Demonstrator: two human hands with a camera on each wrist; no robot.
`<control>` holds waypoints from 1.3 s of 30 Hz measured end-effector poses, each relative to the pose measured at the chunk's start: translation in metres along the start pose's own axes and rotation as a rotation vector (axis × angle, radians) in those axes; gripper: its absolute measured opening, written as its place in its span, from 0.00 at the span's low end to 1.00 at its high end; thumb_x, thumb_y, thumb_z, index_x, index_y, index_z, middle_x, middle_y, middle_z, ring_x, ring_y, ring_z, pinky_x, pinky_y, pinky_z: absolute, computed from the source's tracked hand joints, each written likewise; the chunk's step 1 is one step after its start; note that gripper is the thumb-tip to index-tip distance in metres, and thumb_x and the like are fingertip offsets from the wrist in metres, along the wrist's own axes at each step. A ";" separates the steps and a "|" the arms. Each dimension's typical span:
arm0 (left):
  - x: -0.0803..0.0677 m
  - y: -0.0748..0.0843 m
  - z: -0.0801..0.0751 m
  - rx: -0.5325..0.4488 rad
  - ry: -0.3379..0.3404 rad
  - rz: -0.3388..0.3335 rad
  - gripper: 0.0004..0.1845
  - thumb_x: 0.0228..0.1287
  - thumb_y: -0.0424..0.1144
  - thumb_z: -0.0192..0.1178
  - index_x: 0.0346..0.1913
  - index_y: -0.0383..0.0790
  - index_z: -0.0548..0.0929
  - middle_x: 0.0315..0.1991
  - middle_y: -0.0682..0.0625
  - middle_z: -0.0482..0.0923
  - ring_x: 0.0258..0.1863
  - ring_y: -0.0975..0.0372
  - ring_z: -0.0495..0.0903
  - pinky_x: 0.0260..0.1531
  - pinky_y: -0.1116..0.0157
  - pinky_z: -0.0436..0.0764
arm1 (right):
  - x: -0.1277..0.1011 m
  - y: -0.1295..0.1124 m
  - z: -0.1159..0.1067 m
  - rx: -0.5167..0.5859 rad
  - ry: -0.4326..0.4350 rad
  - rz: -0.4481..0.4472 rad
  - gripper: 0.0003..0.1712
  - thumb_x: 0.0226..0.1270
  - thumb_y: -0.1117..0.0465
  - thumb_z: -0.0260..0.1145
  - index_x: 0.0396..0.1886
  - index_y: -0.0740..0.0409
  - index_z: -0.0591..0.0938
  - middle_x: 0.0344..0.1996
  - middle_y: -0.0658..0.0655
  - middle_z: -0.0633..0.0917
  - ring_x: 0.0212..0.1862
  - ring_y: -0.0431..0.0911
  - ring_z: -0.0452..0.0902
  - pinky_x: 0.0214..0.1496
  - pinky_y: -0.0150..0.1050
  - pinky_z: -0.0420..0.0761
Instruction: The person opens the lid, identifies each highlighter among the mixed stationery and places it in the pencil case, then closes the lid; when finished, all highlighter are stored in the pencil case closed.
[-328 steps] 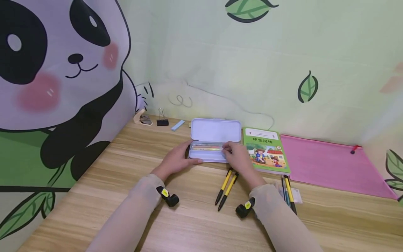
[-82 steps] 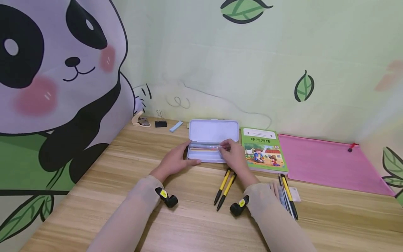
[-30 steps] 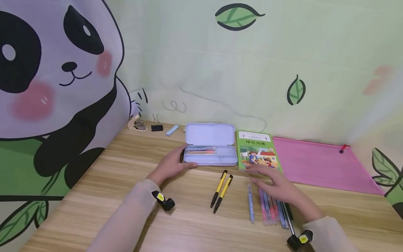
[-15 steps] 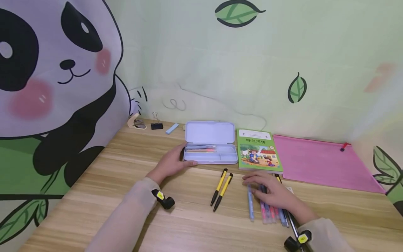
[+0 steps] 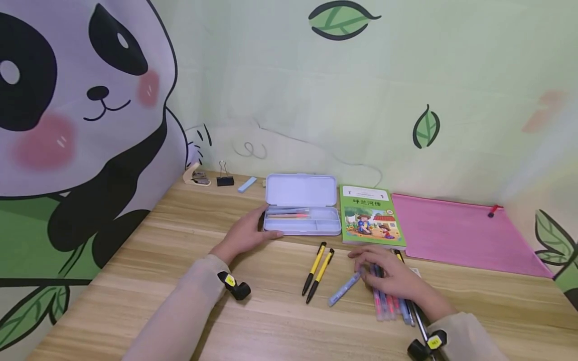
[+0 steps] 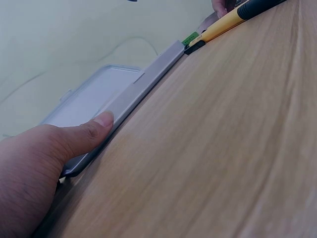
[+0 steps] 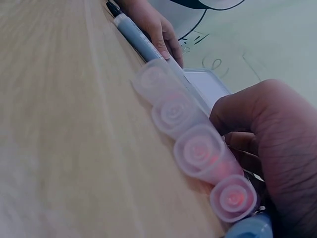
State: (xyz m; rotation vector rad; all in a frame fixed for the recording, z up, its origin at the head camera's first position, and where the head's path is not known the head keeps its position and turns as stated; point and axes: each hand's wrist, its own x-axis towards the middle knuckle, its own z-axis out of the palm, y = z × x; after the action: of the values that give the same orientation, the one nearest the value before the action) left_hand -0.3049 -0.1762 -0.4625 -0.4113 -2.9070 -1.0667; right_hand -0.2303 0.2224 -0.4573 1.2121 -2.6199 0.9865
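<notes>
My left hand [image 5: 241,233] grips the left end of the open lilac pencil case [image 5: 302,232], its thumb along the front edge; its fingers are mostly hidden behind the case. Several slim pens [image 5: 288,213] lie in the case's back left part. My right hand [image 5: 390,273] is at the table with fingers bent, pinching the upper end of a blue marker pen [image 5: 344,289], which lies slanted. Beneath that hand lies a row of pink and purple marker pens [image 5: 384,306], their round ends [image 7: 198,151] facing the right wrist camera.
Two yellow-and-black pens [image 5: 320,275] lie between the hands. A green book [image 5: 372,215] and a pink zip pouch [image 5: 465,235] lie right of the case. Along the back left stand a stapler-like item [image 5: 196,176], a black binder clip [image 5: 225,180] and a light blue strip [image 5: 247,184].
My right hand has left the pencil case and come down to the marker pens at right. Over the last half second the blue marker pen's lower end has swung left. The left hand stays on the case.
</notes>
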 end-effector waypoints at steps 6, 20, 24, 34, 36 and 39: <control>0.000 0.000 -0.001 0.003 0.000 0.004 0.56 0.55 0.71 0.66 0.80 0.45 0.57 0.76 0.42 0.60 0.75 0.48 0.59 0.73 0.48 0.60 | 0.000 -0.001 0.000 0.014 -0.015 0.008 0.18 0.57 0.66 0.72 0.39 0.36 0.83 0.61 0.50 0.81 0.67 0.54 0.70 0.65 0.65 0.68; 0.001 -0.002 0.000 0.016 0.004 0.013 0.57 0.55 0.72 0.65 0.80 0.44 0.56 0.76 0.42 0.60 0.75 0.47 0.60 0.72 0.47 0.61 | 0.000 -0.003 -0.002 0.036 -0.028 -0.039 0.11 0.64 0.58 0.73 0.40 0.37 0.82 0.57 0.48 0.82 0.63 0.51 0.73 0.64 0.62 0.69; 0.001 -0.002 0.000 0.015 0.006 0.013 0.57 0.55 0.72 0.64 0.80 0.44 0.55 0.76 0.42 0.60 0.75 0.48 0.60 0.72 0.48 0.61 | 0.000 0.000 -0.002 0.069 -0.011 -0.062 0.11 0.65 0.60 0.73 0.42 0.40 0.82 0.52 0.46 0.84 0.59 0.49 0.76 0.64 0.53 0.71; 0.001 -0.003 0.003 0.016 0.008 0.014 0.57 0.54 0.73 0.64 0.80 0.45 0.56 0.76 0.42 0.61 0.74 0.47 0.60 0.72 0.47 0.61 | -0.005 0.001 -0.008 0.215 0.010 0.060 0.11 0.65 0.63 0.72 0.45 0.45 0.84 0.40 0.45 0.86 0.42 0.43 0.79 0.48 0.38 0.78; 0.001 -0.004 0.003 0.021 0.009 0.010 0.58 0.54 0.73 0.64 0.80 0.45 0.56 0.76 0.41 0.60 0.74 0.47 0.60 0.72 0.47 0.61 | -0.005 0.001 -0.010 0.245 0.012 0.085 0.10 0.66 0.62 0.71 0.45 0.46 0.84 0.39 0.46 0.86 0.43 0.44 0.79 0.50 0.39 0.78; 0.002 -0.004 0.003 0.019 0.011 0.010 0.58 0.54 0.73 0.64 0.80 0.45 0.56 0.76 0.42 0.60 0.75 0.47 0.60 0.72 0.47 0.61 | -0.005 0.002 -0.011 0.294 0.030 0.121 0.09 0.67 0.63 0.70 0.45 0.49 0.85 0.39 0.48 0.87 0.44 0.45 0.80 0.51 0.39 0.79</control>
State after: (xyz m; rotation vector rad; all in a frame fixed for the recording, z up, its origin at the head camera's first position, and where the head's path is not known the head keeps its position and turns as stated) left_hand -0.3078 -0.1763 -0.4668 -0.4177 -2.8994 -1.0358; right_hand -0.2306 0.2336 -0.4513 1.0889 -2.6184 1.4416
